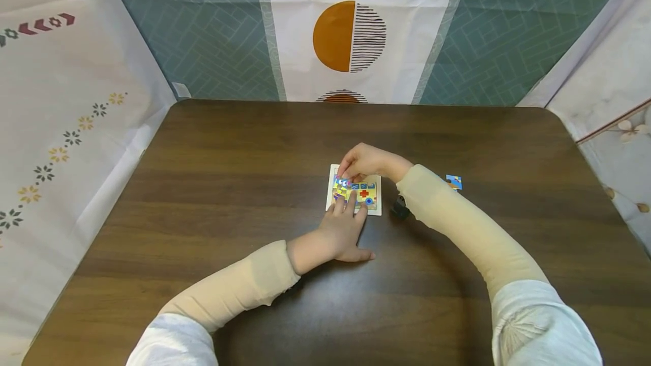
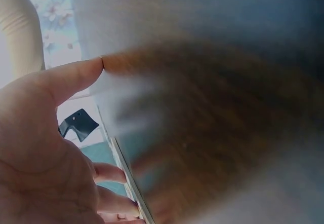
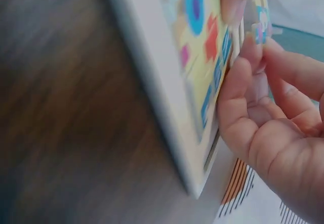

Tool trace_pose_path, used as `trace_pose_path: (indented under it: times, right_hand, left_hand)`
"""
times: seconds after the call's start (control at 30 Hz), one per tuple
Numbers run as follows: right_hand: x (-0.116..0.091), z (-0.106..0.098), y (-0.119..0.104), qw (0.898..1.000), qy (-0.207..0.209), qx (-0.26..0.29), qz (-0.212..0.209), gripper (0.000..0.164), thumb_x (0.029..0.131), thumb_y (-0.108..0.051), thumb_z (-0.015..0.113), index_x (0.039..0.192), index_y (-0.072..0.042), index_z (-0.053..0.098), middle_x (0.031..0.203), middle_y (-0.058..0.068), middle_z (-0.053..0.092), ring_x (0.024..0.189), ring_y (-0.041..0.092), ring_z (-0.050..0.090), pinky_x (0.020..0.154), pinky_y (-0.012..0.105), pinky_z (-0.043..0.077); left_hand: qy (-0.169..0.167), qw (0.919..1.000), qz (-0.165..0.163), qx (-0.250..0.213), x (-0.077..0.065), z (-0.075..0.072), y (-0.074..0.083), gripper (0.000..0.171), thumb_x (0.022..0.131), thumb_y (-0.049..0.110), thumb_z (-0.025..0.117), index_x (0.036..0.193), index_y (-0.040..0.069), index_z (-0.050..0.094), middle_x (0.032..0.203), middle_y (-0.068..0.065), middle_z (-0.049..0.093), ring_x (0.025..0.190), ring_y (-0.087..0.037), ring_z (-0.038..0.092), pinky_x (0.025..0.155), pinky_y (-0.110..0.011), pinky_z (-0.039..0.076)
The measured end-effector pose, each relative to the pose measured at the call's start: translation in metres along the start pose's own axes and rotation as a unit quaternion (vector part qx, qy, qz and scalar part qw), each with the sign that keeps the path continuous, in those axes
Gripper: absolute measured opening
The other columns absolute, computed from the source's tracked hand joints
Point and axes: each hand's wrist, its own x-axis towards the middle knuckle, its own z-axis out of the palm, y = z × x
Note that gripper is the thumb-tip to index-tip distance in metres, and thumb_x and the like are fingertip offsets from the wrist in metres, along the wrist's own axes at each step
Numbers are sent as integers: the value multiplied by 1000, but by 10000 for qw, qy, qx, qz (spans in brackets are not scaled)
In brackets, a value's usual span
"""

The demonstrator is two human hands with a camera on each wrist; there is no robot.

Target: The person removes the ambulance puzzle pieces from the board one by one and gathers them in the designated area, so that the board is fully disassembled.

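A small jigsaw puzzle in a white-bordered tray [image 1: 379, 199] lies on the table, showing a yellow vehicle with a red cross. My left hand [image 1: 342, 235] rests its fingers on the tray's near side, thumb spread out to the right over the table. In the left wrist view the fingertips of the left hand [image 2: 50, 148] meet the tray's thin edge. From the far side, my right hand [image 1: 373, 161] reaches over the tray. Thumb and index finger of the right hand [image 3: 283, 117] pinch a colourful puzzle piece [image 3: 260, 25], tilted up at the puzzle's left part.
Another loose puzzle piece [image 1: 454, 182], blue and orange, lies on the table right of the tray, beside the right sleeve. A black device [image 1: 400, 208] shows under the right wrist. The brown table [image 1: 244, 185] ends at a patterned cloth behind.
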Motion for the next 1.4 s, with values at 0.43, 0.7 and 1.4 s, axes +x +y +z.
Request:
trace_pose_path:
  times: [0.43, 0.7, 1.4]
  right_hand:
    - [-30, -12, 2, 9993, 274, -209, -162, 15, 90, 0, 60, 103, 5, 66, 98, 13, 68, 79, 15, 59, 76, 28, 54]
    - [-62, -27, 11, 9982, 423, -393, -171, 17, 91, -3, 61, 105, 5, 66, 94, 12, 68, 79, 21, 60, 79, 37, 54]
    - [-113, -30, 69, 9965, 681, -469, -151, 13, 86, 2, 63, 97, 8, 66, 82, 7, 68, 71, 17, 55, 66, 27, 49]
  left_hand:
    - [60, 10000, -6, 71, 0, 2, 0, 101, 78, 71, 57, 151, 12, 21, 159, -19, 7, 143, -38, 15, 114, -45, 25]
    - [100, 9999, -4, 94, 0, 3, -1, 101, 78, 71, 57, 152, 12, 20, 159, -19, 8, 143, -38, 15, 115, -44, 24]
    - [31, 9998, 3, 174, 0, 5, -1, 100, 80, 71, 53, 153, 13, 16, 159, -18, 3, 145, -37, 12, 116, -43, 21]
